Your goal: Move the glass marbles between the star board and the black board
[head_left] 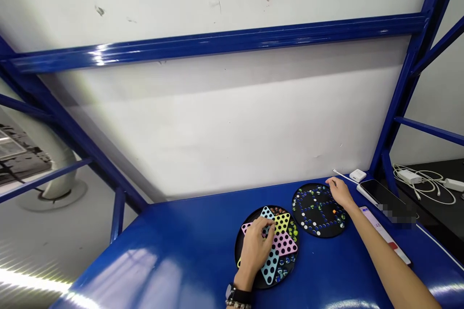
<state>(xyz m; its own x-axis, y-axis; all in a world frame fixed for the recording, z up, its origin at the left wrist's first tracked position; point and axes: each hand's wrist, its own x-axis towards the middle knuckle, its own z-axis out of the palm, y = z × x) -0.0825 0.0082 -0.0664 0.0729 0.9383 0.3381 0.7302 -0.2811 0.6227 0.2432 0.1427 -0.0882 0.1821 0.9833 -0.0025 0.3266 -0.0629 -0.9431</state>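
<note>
Blue metal table (188, 251) meets white wall (224, 125), blue frame (217, 43) overhead

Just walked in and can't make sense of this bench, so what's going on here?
A person is working at a blue table with two round game boards. The left hand rests on the star board, a black disc with a pastel star full of holes, fingertips near its middle. The right hand reaches to the far rim of the black board, which holds marbles in ringed holes. A phone and a white charger lie just right of that board.
</note>
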